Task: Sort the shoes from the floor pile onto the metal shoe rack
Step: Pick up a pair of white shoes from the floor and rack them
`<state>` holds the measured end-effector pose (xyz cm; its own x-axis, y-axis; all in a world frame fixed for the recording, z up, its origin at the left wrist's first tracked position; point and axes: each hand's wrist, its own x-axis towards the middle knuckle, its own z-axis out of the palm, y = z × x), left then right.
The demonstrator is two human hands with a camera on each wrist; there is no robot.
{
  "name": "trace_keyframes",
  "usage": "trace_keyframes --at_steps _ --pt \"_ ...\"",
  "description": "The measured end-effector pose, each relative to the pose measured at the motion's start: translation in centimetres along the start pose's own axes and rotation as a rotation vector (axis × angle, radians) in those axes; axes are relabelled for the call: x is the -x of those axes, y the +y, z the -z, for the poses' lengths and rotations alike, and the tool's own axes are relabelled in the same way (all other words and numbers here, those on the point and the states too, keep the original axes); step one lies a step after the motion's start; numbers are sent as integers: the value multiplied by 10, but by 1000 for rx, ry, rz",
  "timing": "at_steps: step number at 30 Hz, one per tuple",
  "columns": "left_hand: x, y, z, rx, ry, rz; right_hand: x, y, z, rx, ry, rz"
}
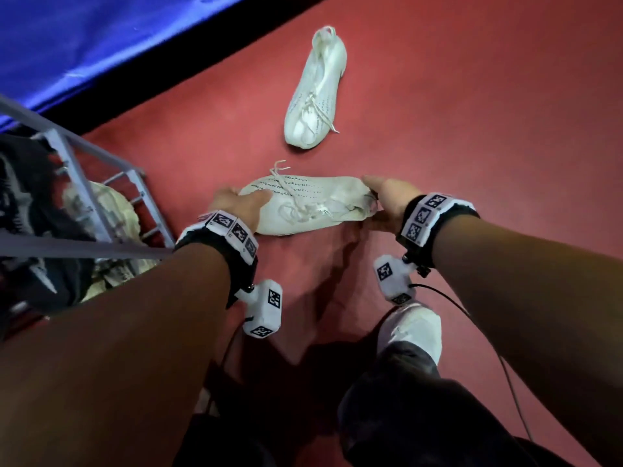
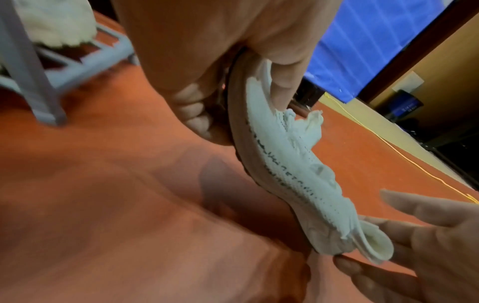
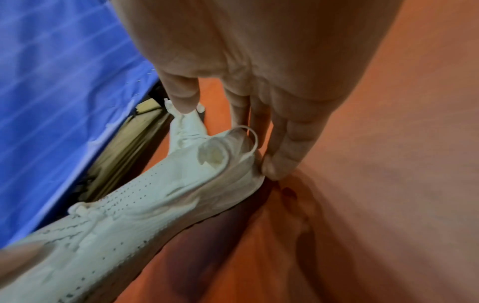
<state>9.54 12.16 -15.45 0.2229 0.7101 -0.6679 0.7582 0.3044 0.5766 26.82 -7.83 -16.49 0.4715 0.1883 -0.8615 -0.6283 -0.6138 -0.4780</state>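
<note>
Left grip (image 1: pixel 240 203) clamped on near shoe (image 1: pixel 305 205) toe, right hand (image 1: pixel 384 200) fingers straight at heel; long axis runs left-right, rack (image 1: pixel 101 183) at frame left, nearer left hand.

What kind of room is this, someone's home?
Probably an indoor room, perhaps a home, though that's unsure. A red floor with loose white shoes, a metal shoe rack already holding shoes, and blue sheeting along one side.
</note>
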Motion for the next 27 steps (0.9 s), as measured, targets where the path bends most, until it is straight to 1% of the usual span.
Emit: trace_keyframes --at_steps 4,6,9,12,15,17,21,22,27 --pt "20 31 58 -58 163 -56 3 -39 -44 42 -110 79" --pt "15 37 78 -69 218 -89 -2 -56 -62 18 -148 74" --pt "7 46 92 -77 265 -140 -9 -70 -81 -48 -212 20" --pt "7 56 98 -104 336 -171 -17 -75 -89 -40 -191 16" --pt "2 60 96 -177 340 -139 -24 -81 -93 -27 -119 105" --pt "-3 58 96 -211 332 -92 -32 -83 -99 -74 -139 124" --pt "-7 45 101 -270 283 -16 -41 -83 -114 -197 -226 18" --pt "-7 44 103 -285 273 -6 -41 -84 -118 -230 -228 -15" --pt "-5 48 104 -361 253 -61 -52 -83 -131 -414 -205 -41"
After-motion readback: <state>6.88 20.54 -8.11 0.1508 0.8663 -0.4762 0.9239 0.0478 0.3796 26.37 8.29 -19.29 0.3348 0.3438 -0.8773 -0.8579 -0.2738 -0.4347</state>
